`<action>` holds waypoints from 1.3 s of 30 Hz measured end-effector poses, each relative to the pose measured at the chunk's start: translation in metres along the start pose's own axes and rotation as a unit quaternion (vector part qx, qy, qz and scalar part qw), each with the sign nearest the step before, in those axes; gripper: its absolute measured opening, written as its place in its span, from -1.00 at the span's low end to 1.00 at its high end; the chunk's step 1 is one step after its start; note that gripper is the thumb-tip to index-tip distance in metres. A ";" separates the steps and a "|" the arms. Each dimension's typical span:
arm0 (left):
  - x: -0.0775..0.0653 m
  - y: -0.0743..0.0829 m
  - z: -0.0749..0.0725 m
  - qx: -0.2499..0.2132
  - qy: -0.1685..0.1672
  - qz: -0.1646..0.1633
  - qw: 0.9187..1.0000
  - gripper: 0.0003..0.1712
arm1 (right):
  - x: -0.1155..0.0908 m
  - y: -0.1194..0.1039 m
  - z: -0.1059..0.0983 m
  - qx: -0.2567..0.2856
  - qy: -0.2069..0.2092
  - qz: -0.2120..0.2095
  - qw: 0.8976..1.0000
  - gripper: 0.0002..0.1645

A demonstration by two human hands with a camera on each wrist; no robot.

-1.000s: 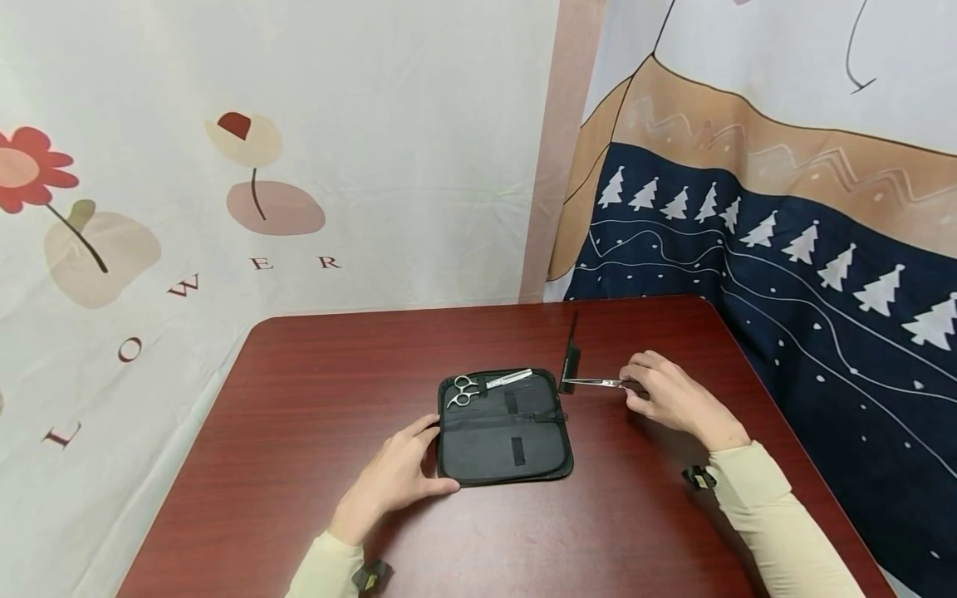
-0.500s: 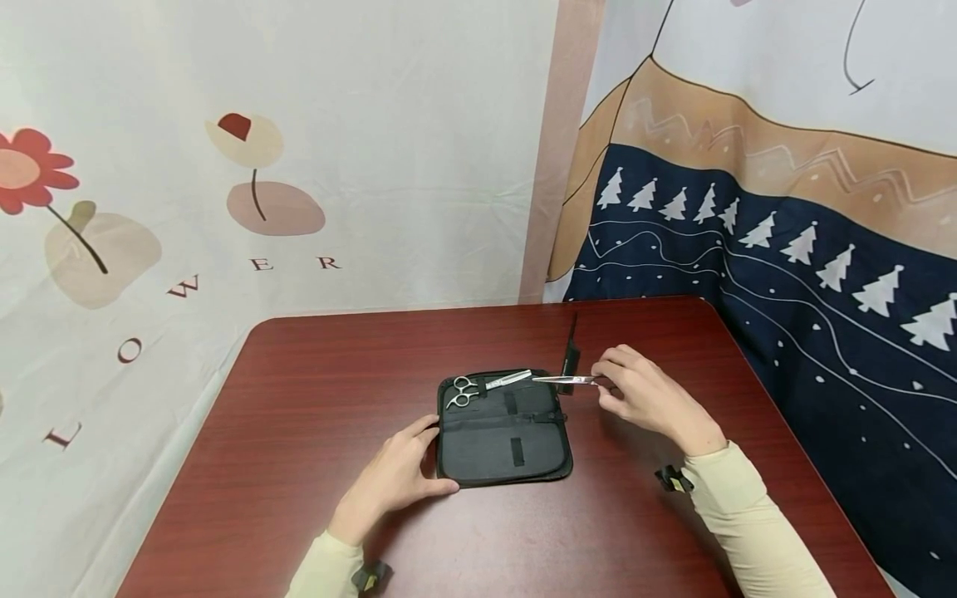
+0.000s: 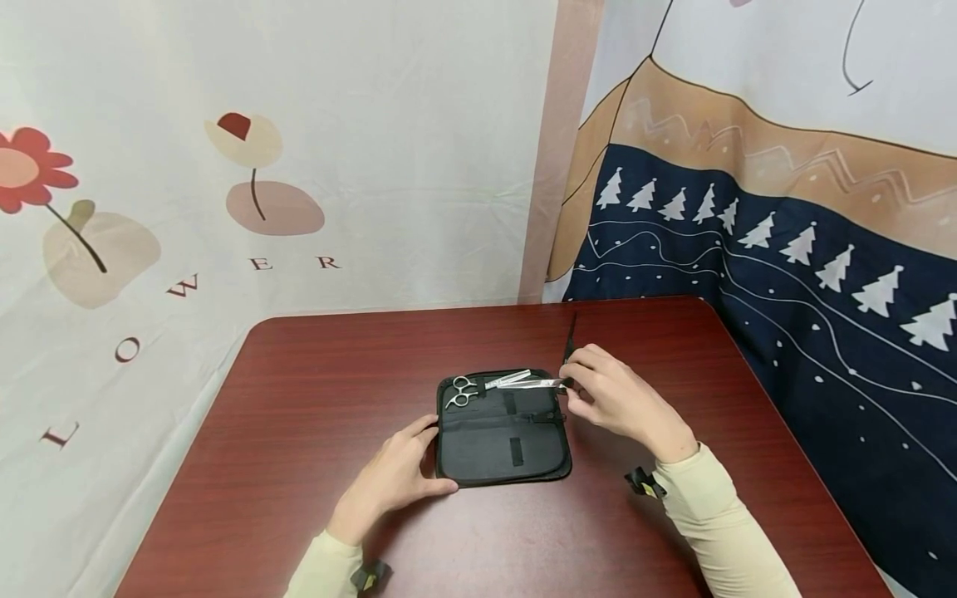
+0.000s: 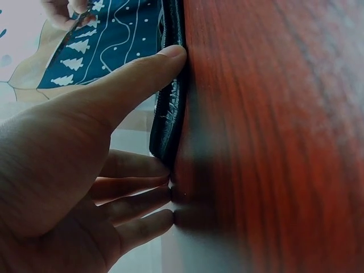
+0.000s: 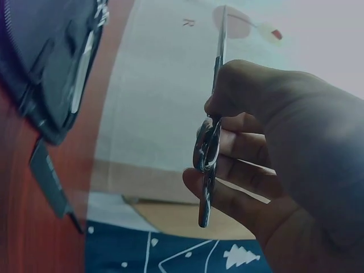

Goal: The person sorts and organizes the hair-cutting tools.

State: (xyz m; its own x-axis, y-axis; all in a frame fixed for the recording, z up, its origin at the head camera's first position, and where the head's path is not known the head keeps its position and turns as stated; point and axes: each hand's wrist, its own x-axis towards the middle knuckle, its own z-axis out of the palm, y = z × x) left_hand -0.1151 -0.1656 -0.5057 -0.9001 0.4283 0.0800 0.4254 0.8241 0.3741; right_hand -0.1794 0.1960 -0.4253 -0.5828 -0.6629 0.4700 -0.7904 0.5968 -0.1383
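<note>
A black zip case point(image 3: 486, 440) lies unfolded on the table, with silver scissors point(image 3: 499, 380) tucked under a strap along its far side. My left hand point(image 3: 392, 475) steadies the case at its near left corner. In the left wrist view the thumb point(image 4: 145, 71) touches the case edge, and the straight fingers reach the tabletop beside it. My right hand point(image 3: 620, 400) pinches a second pair of scissors point(image 5: 209, 148) near the pivot and handles. Its blades point left, above the case's far right part. Whether they touch the case cannot be told.
A black comb point(image 5: 50, 181) with a thin tail lies just beyond the case's right side, partly hidden by my right hand in the head view. The reddish-brown table point(image 3: 336, 365) meets printed cloth point(image 3: 419, 208) at its back and right.
My right hand has moved left with its scissors, bringing the blades from beside the comb to over the case. The left hand and the case have stayed in place.
</note>
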 end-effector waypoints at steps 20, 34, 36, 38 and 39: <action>-0.001 0.000 -0.017 0.015 0.035 0.003 0.999 0.20 | 0.020 -0.027 -0.001 0.009 0.026 -0.030 0.999 -0.82; 0.026 0.012 -0.035 -0.019 0.179 0.132 0.975 0.23 | 0.021 -0.028 0.000 0.011 0.032 -0.024 0.999 -0.80; 0.032 0.019 -0.037 -0.025 0.199 0.149 0.968 0.21 | 0.022 -0.029 0.000 0.010 0.030 -0.021 0.999 -0.80; 0.038 0.026 -0.040 -0.030 0.217 0.164 0.962 0.18 | 0.022 -0.030 -0.001 0.008 0.028 -0.019 0.999 -0.80; 0.040 0.030 -0.040 -0.032 0.226 0.173 0.958 0.16 | 0.022 -0.030 0.000 0.009 0.027 -0.018 0.999 -0.80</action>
State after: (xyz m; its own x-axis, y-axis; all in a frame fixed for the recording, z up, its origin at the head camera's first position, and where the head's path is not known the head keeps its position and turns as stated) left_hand -0.1425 -0.1386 -0.4541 -0.6613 0.4562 0.5954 0.7125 0.6303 0.3083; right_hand -0.1682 0.1640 -0.4106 -0.5429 -0.6588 0.5208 -0.8144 0.5645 -0.1348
